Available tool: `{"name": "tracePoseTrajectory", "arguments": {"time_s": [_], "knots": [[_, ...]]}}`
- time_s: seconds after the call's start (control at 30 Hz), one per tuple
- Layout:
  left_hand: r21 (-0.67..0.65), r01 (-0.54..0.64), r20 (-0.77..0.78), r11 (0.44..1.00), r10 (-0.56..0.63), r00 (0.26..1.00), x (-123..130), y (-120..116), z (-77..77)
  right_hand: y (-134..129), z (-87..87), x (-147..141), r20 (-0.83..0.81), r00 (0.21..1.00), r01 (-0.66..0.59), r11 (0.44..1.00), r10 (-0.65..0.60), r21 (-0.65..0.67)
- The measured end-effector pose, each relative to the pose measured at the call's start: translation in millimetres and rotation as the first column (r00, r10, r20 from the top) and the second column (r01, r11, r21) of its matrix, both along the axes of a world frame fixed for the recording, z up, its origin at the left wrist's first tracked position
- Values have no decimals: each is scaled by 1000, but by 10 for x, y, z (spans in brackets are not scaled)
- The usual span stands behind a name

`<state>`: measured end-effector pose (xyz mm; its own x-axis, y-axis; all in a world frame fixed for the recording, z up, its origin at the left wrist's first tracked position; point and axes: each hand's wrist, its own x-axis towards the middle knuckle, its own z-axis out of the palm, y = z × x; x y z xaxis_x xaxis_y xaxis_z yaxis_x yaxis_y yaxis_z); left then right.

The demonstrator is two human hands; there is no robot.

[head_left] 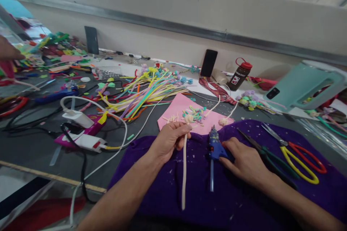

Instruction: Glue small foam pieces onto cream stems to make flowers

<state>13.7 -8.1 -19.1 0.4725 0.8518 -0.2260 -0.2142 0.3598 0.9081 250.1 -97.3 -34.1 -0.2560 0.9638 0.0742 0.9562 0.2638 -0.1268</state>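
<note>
My left hand (pixel 171 140) pinches a cream pipe-cleaner flower just under its small round head (pixel 189 118). Its long stem (pixel 184 177) hangs down over a purple cloth (pixel 159 198). Close by, my right hand (pixel 245 158) is closed around the handle of a blue glue gun (pixel 214 149), whose nozzle points away from me. A clear glue stick (pixel 211 178) juts from its back end. Beyond both hands, a pink sheet (pixel 173 110) bears short coloured pipe-cleaner pieces (pixel 199 114). Another cream flower (pixel 223 121) lies at its right edge.
Scissors (pixel 287 148) and dark-handled pliers (pixel 273 160) lie right. Behind are piled pipe cleaners (pixel 146 94), a phone (pixel 208 63), a bottle (pixel 240 75) and a teal appliance (pixel 303 86). Left are a power strip (pixel 78 130), cables and another person's hand (pixel 9 50).
</note>
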Motion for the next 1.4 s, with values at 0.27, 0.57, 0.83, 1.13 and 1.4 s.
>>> {"name": "tracePoseTrajectory", "arguments": {"time_s": [0.27, 0.57, 0.83, 1.13, 1.4], "knots": [[-57, 204, -76, 977, -208, 975, 22, -46, -22, 159, 341, -150, -245, 915, -253, 929, 321, 270], [-78, 235, -39, 969, -239, 970, 20, -47, -39, 399, 234, -448, -252, 840, -331, 822, 480, 463], [-70, 234, -100, 970, -240, 966, 23, -40, -31, 445, 322, -414, -166, 863, -371, 822, 477, 433], [143, 215, -494, 966, -119, 861, 39, -54, -49, 716, 580, -150, -415, 799, -395, 900, 435, 182], [188, 291, -530, 938, -152, 834, 52, -50, -63, 786, 456, -269, -448, 722, -512, 842, 528, 167]]}}
